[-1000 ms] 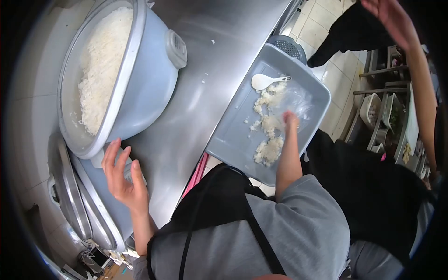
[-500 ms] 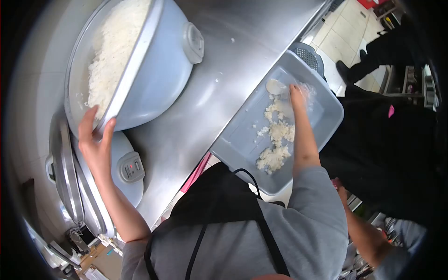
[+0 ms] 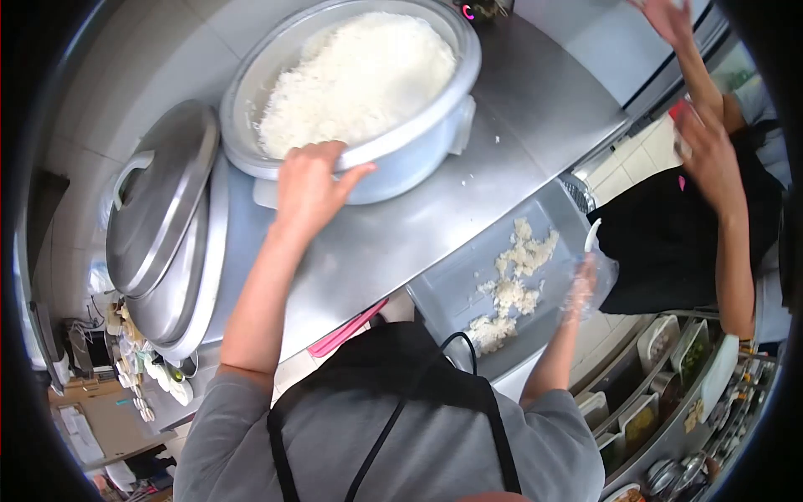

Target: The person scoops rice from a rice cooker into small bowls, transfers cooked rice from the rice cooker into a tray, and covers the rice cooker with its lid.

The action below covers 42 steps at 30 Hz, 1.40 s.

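Note:
My left hand grips the near rim of a large pale-blue pot, fingers over the edge and thumb outside. White rice fills much of the pot. On the right, my right hand, in a clear plastic bag or glove, is closed round a white spoon, its end pointing up. That hand is over the right side of a grey-blue tub, which holds clumps of rice along its middle.
Steel lids lean at the left on the steel counter. Stray grains lie on the counter. A co-worker in a black apron stands at the right with both hands raised. Food containers are at lower right.
The view has turned toward the pot and lids. My right hand has lifted the spoon from the tub. My left hand stays on the pot rim; the co-worker's hands are now raised.

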Each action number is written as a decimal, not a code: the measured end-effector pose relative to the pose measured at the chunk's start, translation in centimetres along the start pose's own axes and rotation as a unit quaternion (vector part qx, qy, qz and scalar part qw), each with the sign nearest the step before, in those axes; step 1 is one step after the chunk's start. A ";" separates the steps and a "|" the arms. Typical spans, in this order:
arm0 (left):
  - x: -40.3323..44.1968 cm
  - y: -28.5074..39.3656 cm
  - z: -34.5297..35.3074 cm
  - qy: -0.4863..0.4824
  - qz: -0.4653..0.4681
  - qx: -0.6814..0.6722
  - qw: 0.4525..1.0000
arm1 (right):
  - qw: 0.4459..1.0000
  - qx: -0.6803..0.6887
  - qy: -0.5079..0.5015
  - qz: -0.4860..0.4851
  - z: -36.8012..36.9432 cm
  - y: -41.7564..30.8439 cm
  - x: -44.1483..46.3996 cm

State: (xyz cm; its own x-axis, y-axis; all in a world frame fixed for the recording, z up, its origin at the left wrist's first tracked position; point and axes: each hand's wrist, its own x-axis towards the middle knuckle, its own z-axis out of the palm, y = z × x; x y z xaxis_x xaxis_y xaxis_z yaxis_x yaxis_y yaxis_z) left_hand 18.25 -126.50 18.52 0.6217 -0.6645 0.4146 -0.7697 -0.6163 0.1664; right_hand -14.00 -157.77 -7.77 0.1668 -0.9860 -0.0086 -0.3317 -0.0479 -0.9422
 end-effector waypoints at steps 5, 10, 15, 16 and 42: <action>-0.9 1.8 -1.4 -0.010 0.034 -0.012 0.999 | 0.993 0.002 -0.060 -0.100 0.1 -18.7 -0.5; -2.8 3.3 -3.8 -0.021 0.061 -0.057 0.996 | 0.834 -0.289 -0.124 -0.454 6.5 -33.0 -2.3; -4.6 2.1 -6.1 -0.016 0.083 -0.154 0.984 | 0.706 -0.253 -0.178 -0.637 21.3 -41.3 -2.0; -4.5 1.2 -6.4 -0.014 0.082 -0.154 0.985 | 0.671 -0.362 -0.163 -0.627 24.2 -42.3 -0.6; -5.7 -3.8 -5.5 0.187 0.041 -0.211 0.958 | 0.517 -0.504 -0.441 -0.533 28.6 -38.2 -3.9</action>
State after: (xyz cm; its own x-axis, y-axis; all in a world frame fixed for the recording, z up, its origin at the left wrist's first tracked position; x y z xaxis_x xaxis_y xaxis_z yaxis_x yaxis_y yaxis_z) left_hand 16.85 -118.02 20.42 0.5221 -0.4561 0.7206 -0.8528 -0.2901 0.4343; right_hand 24.55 -147.50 18.67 0.9648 0.1218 -0.2332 0.1443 -0.9862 0.0818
